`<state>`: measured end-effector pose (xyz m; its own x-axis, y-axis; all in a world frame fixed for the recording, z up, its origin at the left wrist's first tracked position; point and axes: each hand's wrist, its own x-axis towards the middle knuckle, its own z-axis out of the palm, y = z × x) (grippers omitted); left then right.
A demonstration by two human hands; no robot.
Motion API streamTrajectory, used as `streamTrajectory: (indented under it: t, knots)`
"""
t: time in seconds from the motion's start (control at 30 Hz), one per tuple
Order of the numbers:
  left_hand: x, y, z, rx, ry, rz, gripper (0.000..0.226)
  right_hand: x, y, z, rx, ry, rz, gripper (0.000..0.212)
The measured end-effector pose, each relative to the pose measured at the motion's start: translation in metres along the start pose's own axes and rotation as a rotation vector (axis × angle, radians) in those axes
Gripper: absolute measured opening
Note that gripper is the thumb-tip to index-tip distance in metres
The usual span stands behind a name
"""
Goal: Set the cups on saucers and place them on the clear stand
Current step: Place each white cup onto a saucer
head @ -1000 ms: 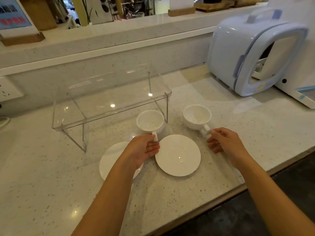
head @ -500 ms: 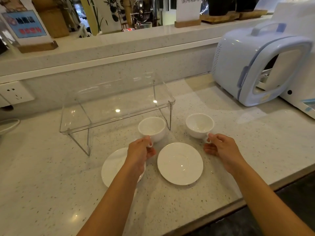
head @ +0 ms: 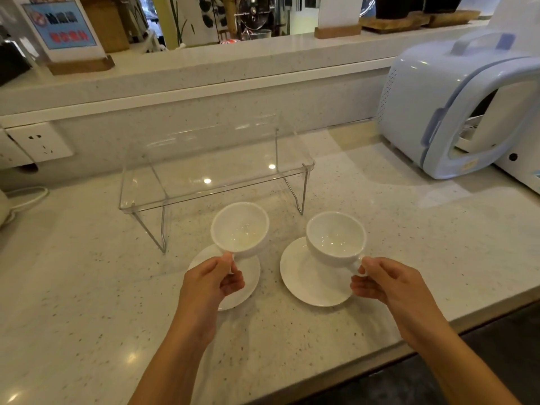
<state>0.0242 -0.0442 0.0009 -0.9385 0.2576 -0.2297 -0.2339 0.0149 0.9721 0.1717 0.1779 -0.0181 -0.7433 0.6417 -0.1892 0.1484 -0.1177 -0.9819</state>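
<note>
2 white cups, 2 white saucers, 1 clear stand on a speckled counter [head: 87,287].

Left hand [head: 210,283]: closed in a pinch on the handle of the left cup [head: 240,229]. Cup is upright, empty, tilted slightly toward the camera. It sits over the 12 o'clock edge of the left saucer [head: 245,283]; whether its base touches the saucer, I cannot tell.

Right hand [head: 385,283]: fingers closed on the handle of the right cup [head: 336,238], handle at the cup's 4 o'clock. Cup is upright and empty, over the right saucer [head: 304,282], toward its 1 o'clock side. Contact with the saucer not certain.

The 2 saucers lie flat, side by side, a narrow strip of counter between them.

Clear stand [head: 216,173]: at 12 o'clock from the saucers, top shelf bare, on thin wire legs. Left cup's rim overlaps the stand's front edge in this view.

Pale blue appliance [head: 438,112]: at 2 o'clock, well apart from the cups. Wall socket [head: 39,141] at 10 o'clock.
</note>
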Motion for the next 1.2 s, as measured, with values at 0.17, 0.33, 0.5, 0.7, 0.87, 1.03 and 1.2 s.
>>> streamTrajectory:
  t: [0.17,0.33,0.5,0.7,0.87,1.03,1.2]
  knots:
    - [-0.012,0.000,-0.016,-0.103,-0.016,-0.029,0.030,-0.017,0.011,0.013,-0.057,-0.016,0.036,0.023]
    - [-0.017,-0.002,-0.026,-0.109,-0.004,-0.037,0.030,-0.024,0.013,0.019,-0.097,0.007,0.047,0.021]
    - [-0.019,-0.007,-0.033,-0.103,0.024,-0.046,0.029,-0.029,0.009,0.022,-0.100,-0.001,0.054,0.020]
    - [-0.018,-0.016,-0.040,-0.045,0.085,-0.084,0.027,-0.032,0.006,0.026,-0.150,-0.019,0.069,0.024]
    - [-0.017,-0.021,-0.041,0.000,0.112,-0.125,0.027,-0.034,0.007,0.028,-0.133,-0.019,0.064,0.024]
    - [-0.017,-0.020,-0.038,0.057,0.112,-0.114,0.028,-0.034,0.008,0.029,-0.130,-0.035,0.077,0.023]
    - [-0.018,-0.022,-0.042,0.298,0.113,-0.025,0.023,-0.035,0.009,0.032,-0.130,-0.033,0.063,0.020]
